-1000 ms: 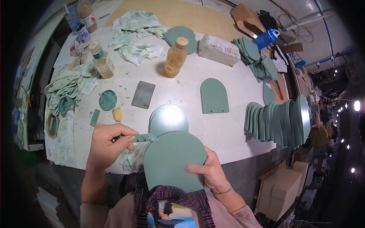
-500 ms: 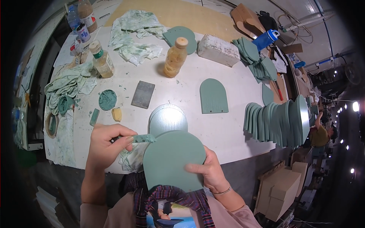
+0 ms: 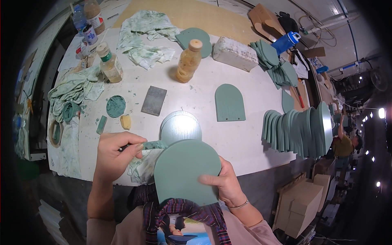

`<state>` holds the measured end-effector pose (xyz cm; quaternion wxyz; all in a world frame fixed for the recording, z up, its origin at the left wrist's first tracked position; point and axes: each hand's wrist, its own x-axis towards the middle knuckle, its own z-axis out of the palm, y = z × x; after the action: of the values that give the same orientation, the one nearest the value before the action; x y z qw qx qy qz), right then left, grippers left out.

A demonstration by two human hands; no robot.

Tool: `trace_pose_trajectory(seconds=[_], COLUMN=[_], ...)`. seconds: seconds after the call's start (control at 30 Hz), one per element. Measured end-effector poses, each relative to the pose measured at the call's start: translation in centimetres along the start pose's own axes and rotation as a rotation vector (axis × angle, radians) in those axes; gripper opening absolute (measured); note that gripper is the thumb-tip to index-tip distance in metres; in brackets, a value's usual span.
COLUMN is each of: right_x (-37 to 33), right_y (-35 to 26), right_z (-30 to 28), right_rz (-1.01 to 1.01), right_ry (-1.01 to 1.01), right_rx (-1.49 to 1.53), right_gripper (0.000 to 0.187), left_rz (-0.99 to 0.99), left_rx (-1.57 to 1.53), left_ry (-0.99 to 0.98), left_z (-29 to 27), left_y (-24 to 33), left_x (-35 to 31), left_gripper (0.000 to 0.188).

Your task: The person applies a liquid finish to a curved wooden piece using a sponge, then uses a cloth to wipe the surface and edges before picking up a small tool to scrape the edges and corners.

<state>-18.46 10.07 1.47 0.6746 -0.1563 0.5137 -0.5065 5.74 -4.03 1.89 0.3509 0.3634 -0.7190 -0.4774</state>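
My left hand (image 3: 115,157) pinches a small putty knife (image 3: 154,145) with green paste smeared along its blade. The blade's end lies at the upper left edge of a smooth green round-topped panel (image 3: 183,169); whether it touches is hard to tell. My right hand (image 3: 228,183) grips that panel by its right side, thumb over the face, near my apron. Just beyond lie more green panels (image 3: 181,125) with a grooved, shiny face. Left of them are a tub of green paste (image 3: 116,105), a yellow piece of sponge (image 3: 125,122) and a green block (image 3: 101,125).
A grey flat block (image 3: 154,100), a bottle (image 3: 189,61) and a lone arched panel (image 3: 230,103) occupy the table. At the right stands a row of panels (image 3: 296,130). Stained cloths (image 3: 149,38), a white brick-like block (image 3: 235,53) and a blue bottle (image 3: 286,42) sit farther back.
The putty knife's blade has shifted slightly up and its tip has turned at the panel's edge. The panel and my right hand stay nearly still. A distant person's arm has moved.
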Motion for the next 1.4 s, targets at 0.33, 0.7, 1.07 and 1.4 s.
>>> trace_pose_trajectory(seconds=[0.33,0.7,1.07,1.4], right_x=[0.1,0.6,0.8,0.7], right_y=[0.5,0.9,0.5,0.1], right_z=[-0.5,-0.8,-0.4,-0.2], right_rz=[-0.018,-0.009,0.005,0.001], right_ry=[-0.014,-0.026,-0.032,-0.027], right_rx=[0.016,0.036,0.035,0.01], right_gripper=[0.055,0.056,0.056,0.053], left_rz=[-0.042,0.243,0.437,0.528], left_rx=[-0.014,0.07,0.234,0.358], left_ry=[-0.035,-0.079,-0.154,-0.179], left_z=[-0.3,-1.2,-1.7,-2.0], left_y=[0.3,-0.5,-0.4,0.5], left_x=[0.0,0.7,2.3,3.4], left_gripper=[0.012,0.026,0.023,0.025])
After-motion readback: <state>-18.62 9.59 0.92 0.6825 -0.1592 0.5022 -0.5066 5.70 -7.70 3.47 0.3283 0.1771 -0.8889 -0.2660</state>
